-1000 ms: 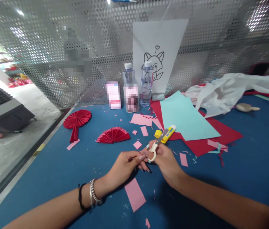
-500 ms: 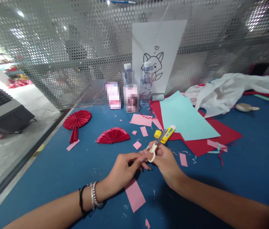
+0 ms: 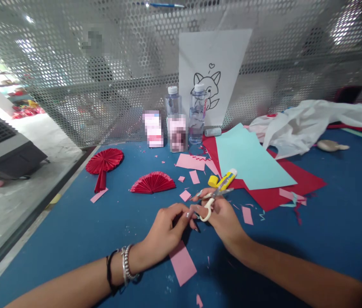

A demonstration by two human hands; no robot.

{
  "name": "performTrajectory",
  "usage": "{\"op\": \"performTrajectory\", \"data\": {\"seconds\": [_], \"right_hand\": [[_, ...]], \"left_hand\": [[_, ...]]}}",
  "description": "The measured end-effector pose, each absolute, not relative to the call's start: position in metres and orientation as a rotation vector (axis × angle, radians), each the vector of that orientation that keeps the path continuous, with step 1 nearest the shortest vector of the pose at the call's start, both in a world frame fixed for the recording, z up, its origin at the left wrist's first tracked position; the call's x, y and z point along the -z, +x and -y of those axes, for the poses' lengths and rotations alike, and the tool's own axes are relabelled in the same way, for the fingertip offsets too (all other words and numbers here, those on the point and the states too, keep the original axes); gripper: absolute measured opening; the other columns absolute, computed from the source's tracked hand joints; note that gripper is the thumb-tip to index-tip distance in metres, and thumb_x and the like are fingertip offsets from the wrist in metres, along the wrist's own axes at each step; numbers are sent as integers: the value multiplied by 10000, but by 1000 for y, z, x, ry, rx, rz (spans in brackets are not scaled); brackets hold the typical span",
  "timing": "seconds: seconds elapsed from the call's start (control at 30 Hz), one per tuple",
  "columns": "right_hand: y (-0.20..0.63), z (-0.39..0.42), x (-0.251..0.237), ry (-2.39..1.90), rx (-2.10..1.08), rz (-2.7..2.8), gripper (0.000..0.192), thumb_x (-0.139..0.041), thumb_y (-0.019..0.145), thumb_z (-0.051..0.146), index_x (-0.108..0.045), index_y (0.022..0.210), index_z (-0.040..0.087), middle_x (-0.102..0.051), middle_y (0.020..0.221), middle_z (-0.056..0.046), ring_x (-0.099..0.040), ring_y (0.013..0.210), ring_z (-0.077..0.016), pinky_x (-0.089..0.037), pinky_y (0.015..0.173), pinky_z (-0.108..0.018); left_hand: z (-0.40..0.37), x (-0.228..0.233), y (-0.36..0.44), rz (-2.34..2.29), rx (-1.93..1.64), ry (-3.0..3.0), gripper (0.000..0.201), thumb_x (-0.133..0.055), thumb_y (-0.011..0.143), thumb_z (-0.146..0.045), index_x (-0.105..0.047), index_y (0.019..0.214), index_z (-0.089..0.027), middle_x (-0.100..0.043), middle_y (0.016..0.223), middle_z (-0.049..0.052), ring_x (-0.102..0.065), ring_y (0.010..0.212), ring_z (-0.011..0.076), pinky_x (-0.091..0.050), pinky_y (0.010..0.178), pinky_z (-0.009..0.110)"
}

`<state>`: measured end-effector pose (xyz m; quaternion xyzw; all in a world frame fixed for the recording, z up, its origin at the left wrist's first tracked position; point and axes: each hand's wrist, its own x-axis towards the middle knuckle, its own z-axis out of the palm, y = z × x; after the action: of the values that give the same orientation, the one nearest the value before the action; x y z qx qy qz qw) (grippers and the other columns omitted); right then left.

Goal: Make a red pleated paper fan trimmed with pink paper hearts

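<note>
White-handled scissors (image 3: 208, 210) are in my right hand (image 3: 224, 216), with a thumb through one loop and the blades spread apart, pointing away to the upper right. My left hand (image 3: 169, 227) has thumb and forefinger pinched together, close against the right thumb tip. Whatever is in that pinch is too small or hidden to make out. A pink paper rectangle (image 3: 183, 264) lies on the table just below the left hand. Beyond the scissors' blades rests a yellow glue stick (image 3: 231, 174), with its yellow cap (image 3: 213, 181) beside it.
A red round paper fan (image 3: 104, 161) and a red half fan (image 3: 153, 183) lie to the left. Light blue paper (image 3: 248, 158) overlaps red paper (image 3: 283, 199) at right, near a white plastic bag (image 3: 289, 124). Water bottles (image 3: 196, 117) stand at the back. Pink scraps (image 3: 194, 176) are scattered about.
The scissors' blades have spread apart from nearly closed, and the right fingers have opened out. The left pinch stays in about the same place.
</note>
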<state>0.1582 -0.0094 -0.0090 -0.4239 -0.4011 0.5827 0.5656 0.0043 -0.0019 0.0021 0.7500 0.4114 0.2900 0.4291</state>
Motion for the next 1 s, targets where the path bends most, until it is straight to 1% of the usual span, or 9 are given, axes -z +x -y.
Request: {"op": "performTrajectory", "data": {"seconds": [0.1, 0.2, 0.3, 0.47, 0.57, 0.77, 1.0], "right_hand": [[162, 10, 9, -1094, -1335, 1018, 298, -690, 687, 374, -524, 882, 221, -527, 694, 52, -514, 557, -88, -406, 516, -218], [164, 12, 9, -1087, -1435, 1188, 261, -657, 712, 409, -564, 848, 207, -546, 631, 36, -511, 556, -107, -398, 511, -230], [163, 13, 8, -1082, -1505, 1292, 229, -678, 700, 366, -563, 812, 203, -585, 612, 24, -532, 555, -115, -420, 538, -240], [163, 18, 2, -1153, -1565, 1402, 214, -691, 678, 332, -530, 669, 191, -513, 472, 55, -504, 445, -103, -427, 494, -234], [164, 22, 0, -1164, -1605, 1530, 209, -684, 678, 340, -542, 653, 189, -533, 481, 46, -513, 443, -106, -406, 460, -219], [169, 23, 4, -1221, -1470, 1775, 183, -673, 683, 345, -581, 684, 187, -576, 491, 32, -486, 420, -91, -304, 399, -189], [169, 24, 3, -1241, -1407, 1859, 163, -654, 699, 334, -581, 685, 189, -573, 492, 30, -488, 425, -96, -294, 405, -197]], "left_hand": [[1, -4, 1, -1033, -768, 1825, 329, -392, 914, -343, -606, 758, -148, -633, 700, 19, -529, 616, 114, -392, 611, 215], [1, -5, -1, -1010, -806, 1777, 313, -398, 913, -341, -583, 757, -143, -608, 668, 14, -532, 617, 114, -395, 613, 212], [1, -5, -3, -1004, -837, 1749, 302, -401, 911, -342, -568, 764, -139, -584, 635, 7, -521, 595, 109, -393, 601, 213], [3, -5, -6, -1017, -874, 1754, 279, -410, 907, -335, -562, 780, -138, -551, 614, -7, -499, 573, 98, -379, 576, 203], [4, -5, -7, -1024, -891, 1759, 279, -407, 906, -335, -550, 765, -143, -528, 597, -15, -479, 557, 95, -372, 563, 201], [4, -4, -8, -1007, -905, 1773, 276, -397, 909, -329, -538, 755, -148, -512, 589, -19, -464, 549, 91, -371, 560, 201], [3, -5, -8, -1026, -876, 1792, 292, -386, 913, -331, -520, 729, -149, -468, 563, -32, -422, 526, 83, -345, 531, 196]]}}
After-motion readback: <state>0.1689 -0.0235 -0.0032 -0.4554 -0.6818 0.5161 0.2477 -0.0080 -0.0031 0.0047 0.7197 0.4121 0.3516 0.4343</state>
